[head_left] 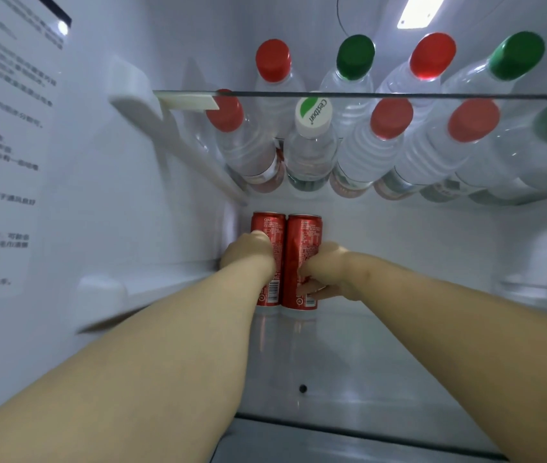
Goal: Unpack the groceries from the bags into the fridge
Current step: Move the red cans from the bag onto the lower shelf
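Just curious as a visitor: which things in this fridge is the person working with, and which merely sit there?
In the job: left hand gripping left can; right hand gripping right can; lower shelf under them.
Merely there: water bottles on upper shelf; printed notice.

Deep inside the fridge
I see my left hand gripping the left can, my right hand the right can; both cans stand upright, touching.
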